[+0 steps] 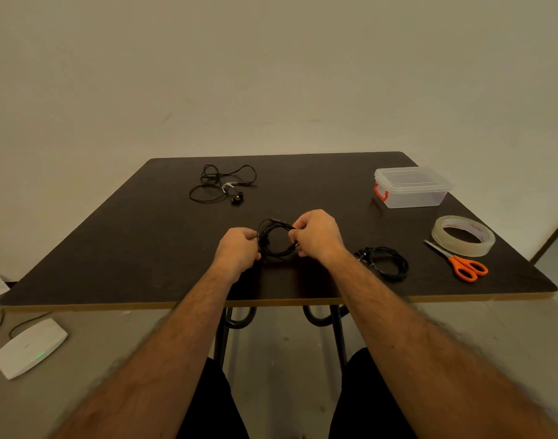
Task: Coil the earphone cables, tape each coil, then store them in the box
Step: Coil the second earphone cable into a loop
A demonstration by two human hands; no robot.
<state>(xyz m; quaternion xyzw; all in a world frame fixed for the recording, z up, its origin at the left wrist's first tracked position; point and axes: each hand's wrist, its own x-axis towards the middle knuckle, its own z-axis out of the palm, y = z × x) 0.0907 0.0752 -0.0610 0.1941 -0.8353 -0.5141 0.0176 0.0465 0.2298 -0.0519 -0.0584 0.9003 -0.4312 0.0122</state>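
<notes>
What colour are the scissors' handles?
Orange. The scissors lie beside the tape roll, clearest in the head view.

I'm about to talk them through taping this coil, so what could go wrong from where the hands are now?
1. Both the left hand and right hand pinch the black coil; freeing one to fetch the tape roll or scissors at the far right may let the loops spring open.
2. The clear box looks closed, so storing will need a free hand.
3. The finished coil lies beside the right forearm and could get swept.
</notes>
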